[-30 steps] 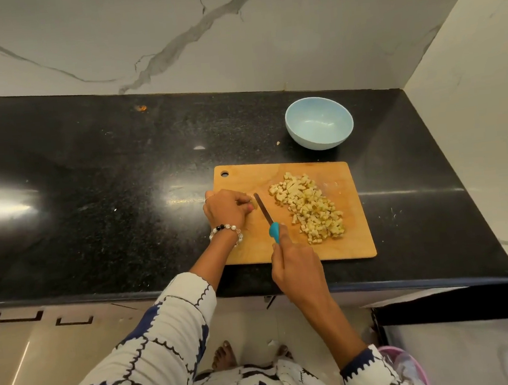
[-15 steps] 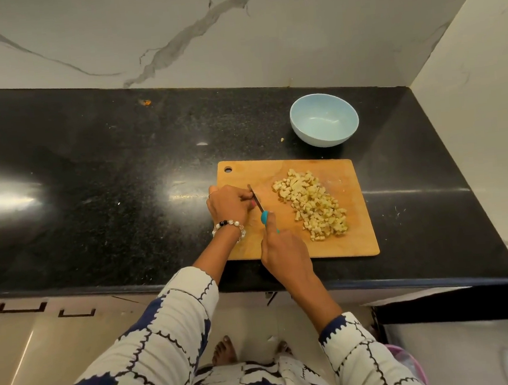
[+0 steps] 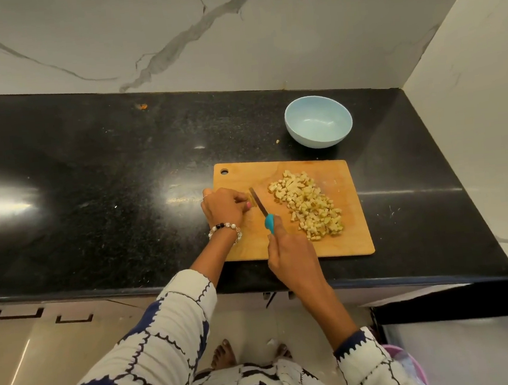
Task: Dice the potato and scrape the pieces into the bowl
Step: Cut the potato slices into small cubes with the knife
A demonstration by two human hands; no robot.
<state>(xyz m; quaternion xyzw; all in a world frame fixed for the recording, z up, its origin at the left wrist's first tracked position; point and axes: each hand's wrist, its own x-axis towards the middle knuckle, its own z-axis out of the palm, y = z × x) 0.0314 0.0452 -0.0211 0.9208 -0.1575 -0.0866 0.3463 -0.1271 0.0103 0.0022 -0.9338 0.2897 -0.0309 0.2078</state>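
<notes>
Since half a second ago, right hand [image 3: 291,250] has drawn the turquoise-handled knife [image 3: 263,211] slightly back on the cutting board [image 3: 355,245], fingers wrapped round it; left hand [image 3: 223,208] pinches a last potato remnant [image 3: 249,199]. Diced pile [image 3: 308,207] awaits on the board's right; beyond, the bowl [image 3: 318,122] stands unfilled.

Open tabletop to the left, tight corner on the right.

The black tabletop [image 3: 93,191] lies bare left of the cutting board [image 3: 355,241]. The bowl [image 3: 318,121] sits just beyond the board's far edge, a narrow strip between them. The diced pile [image 3: 308,207] fills the board's right half; both hands and the knife [image 3: 262,210] crowd its left. Marble walls [image 3: 469,106] close in behind and right.
</notes>
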